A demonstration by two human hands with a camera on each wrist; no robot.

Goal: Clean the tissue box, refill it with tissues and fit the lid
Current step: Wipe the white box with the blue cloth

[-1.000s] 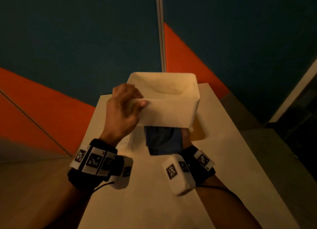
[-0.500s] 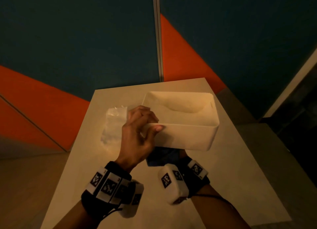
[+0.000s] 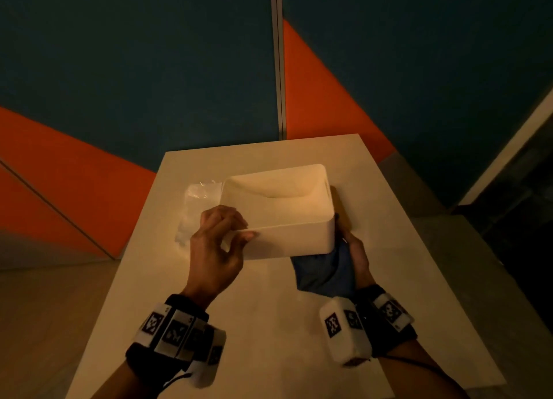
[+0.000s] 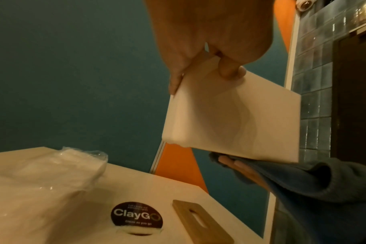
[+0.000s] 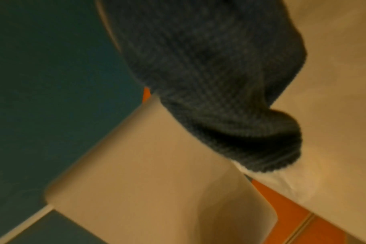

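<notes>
An open, empty white tissue box (image 3: 287, 240) is held level just above the white table (image 3: 269, 324). My left hand (image 3: 221, 237) pinches its near left corner, thumb on the outer wall and fingers over the rim. My right hand (image 3: 356, 249) holds a blue cloth (image 3: 326, 270) against the box's underside at its right end. In the left wrist view the cloth (image 4: 303, 178) lies between the fingers (image 4: 236, 165) and the box's bottom (image 4: 230, 115). A plastic-wrapped tissue pack (image 3: 197, 207) lies left of the box. The slotted wooden lid (image 4: 198, 219) lies flat on the table, hidden in the head view.
A round dark "ClayGo" sticker (image 4: 136, 214) sits on the tabletop between the tissue pack (image 4: 42, 178) and the lid. The small table stands against a teal and orange wall (image 3: 149, 84). Its right edge drops to the floor, with a dark doorway (image 3: 523, 219) beyond.
The box has come down toward the table and levelled out. My right hand with the cloth has slid from under the box's middle to its right end. My left hand's hold is unchanged.
</notes>
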